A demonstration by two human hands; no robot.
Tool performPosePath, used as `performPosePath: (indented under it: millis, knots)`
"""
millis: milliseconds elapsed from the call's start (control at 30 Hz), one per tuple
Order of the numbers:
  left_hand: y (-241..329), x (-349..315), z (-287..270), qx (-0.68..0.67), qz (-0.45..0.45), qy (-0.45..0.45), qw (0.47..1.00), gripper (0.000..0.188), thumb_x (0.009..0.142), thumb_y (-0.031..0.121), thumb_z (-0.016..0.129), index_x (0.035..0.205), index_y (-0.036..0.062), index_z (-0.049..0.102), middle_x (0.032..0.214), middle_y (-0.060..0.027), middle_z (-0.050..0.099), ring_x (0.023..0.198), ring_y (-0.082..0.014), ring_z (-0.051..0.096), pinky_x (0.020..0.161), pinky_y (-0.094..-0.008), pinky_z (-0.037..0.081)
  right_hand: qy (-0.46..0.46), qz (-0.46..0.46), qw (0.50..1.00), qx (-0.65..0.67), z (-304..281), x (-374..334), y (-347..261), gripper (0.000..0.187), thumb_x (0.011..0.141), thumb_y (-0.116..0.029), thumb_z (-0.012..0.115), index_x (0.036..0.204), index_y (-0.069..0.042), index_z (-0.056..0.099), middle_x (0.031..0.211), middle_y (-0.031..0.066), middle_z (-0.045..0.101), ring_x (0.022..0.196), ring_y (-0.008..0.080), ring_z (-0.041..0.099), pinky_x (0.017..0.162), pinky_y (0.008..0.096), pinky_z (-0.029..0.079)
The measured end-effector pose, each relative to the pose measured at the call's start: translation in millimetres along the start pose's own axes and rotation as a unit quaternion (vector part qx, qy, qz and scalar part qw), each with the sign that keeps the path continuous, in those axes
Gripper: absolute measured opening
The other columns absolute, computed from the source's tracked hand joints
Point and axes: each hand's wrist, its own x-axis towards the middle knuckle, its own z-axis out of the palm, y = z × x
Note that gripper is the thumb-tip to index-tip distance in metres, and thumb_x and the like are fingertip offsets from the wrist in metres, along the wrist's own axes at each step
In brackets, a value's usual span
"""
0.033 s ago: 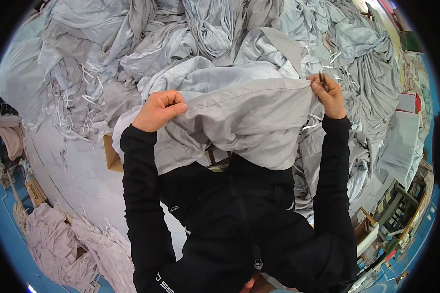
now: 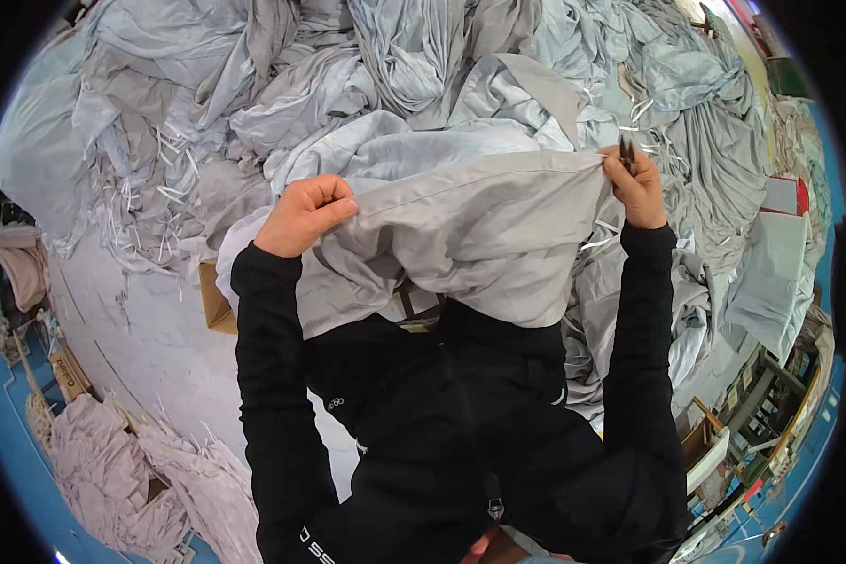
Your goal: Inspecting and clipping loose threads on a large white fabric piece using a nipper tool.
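Note:
A grey cloth (image 2: 479,216) with a stitched hem along its top edge is stretched between my hands and drapes down to my lap. My left hand (image 2: 305,214) is closed, pinching the hem at the left between thumb and curled fingers. At the right end of the same edge, my right hand (image 2: 637,188) pinches the cloth between thumb and fingertips. Small dark thread snips (image 2: 628,150) also sit in the right hand, their pointed blades sticking up past the fingers. Their handles are hidden in the palm.
A big heap of grey and pale blue cloth (image 2: 414,56) with white strips lies ahead on a pale marbled table (image 2: 141,320). A cardboard box (image 2: 218,299) stands by my left forearm. Pinkish cloth (image 2: 113,470) is piled lower left; a grey-draped box (image 2: 771,273) stands at right.
My right hand has shifted slightly to the right, and the snips' blades now show more clearly above the fingers. The left hand has hardly moved.

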Motion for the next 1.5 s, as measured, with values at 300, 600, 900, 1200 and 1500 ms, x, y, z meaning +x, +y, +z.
performPosePath:
  millis: [300,600,900,1200,1500]
  knots:
    - [11.4,15.7,28.7,0.01,0.116,0.06,0.991,0.017,0.1,0.017,0.061,0.088,0.0057,0.056,0.077,0.0081,0.048,0.069,-0.0031,0.039,0.062,-0.0203,0.033,0.035,-0.113,0.993,0.011,-63.8,0.3,18.9,0.012,0.094,-0.018,0.071,0.093,-0.008,0.063,0.082,-0.0079,0.057,0.072,0.001,0.047,0.066,0.0188,0.035]
    - [-1.5,36.0,68.7,0.152,0.1,0.134,0.974,0.015,0.094,0.015,0.065,0.087,0.0034,0.058,0.075,-0.0039,0.057,0.068,-0.0146,0.053,0.063,-0.0285,0.042,0.144,-0.215,0.941,-0.218,-44.9,16.8,41.0,0.013,0.085,-0.009,0.076,0.092,-0.001,0.069,0.083,0.0023,0.069,0.078,0.0089,0.063,0.071,0.0255,0.05]
    - [45.1,54.4,158.5,0.242,0.381,0.306,0.838,0.024,0.078,-0.001,0.074,0.1,0.0013,0.066,0.099,-0.0136,0.06,0.082,-0.0308,0.062,0.072,-0.0371,0.052,0.062,-0.296,0.949,-0.093,92.8,-47.0,-17.9,0.015,0.083,-0.001,0.075,0.098,-0.002,0.073,0.09,0.0066,0.07,0.081,0.0127,0.065,0.073,0.0251,0.049]
    - [45.6,74.7,191.1,0.172,0.284,0.302,0.894,0.033,0.071,-0.003,0.075,0.102,0.0021,0.063,0.106,-0.0099,0.056,0.082,-0.0236,0.06,0.069,-0.0324,0.051,0.03,-0.336,0.919,-0.204,100.9,-38.4,-29.0,0.02,0.075,0.003,0.075,0.094,-0.001,0.072,0.087,0.0095,0.066,0.073,0.0213,0.067,0.063,0.0294,0.052]
    - [48.5,76.1,191.5,0.179,0.267,0.29,0.901,0.035,0.07,-0.003,0.075,0.102,0.0025,0.063,0.105,-0.0099,0.056,0.081,-0.0218,0.059,0.07,-0.0321,0.051,0.064,-0.414,0.879,-0.228,98.5,-31.7,-19.5,0.017,0.069,0.006,0.067,0.084,-0.001,0.061,0.077,0.0094,0.061,0.062,0.024,0.06,0.057,0.0316,0.048]
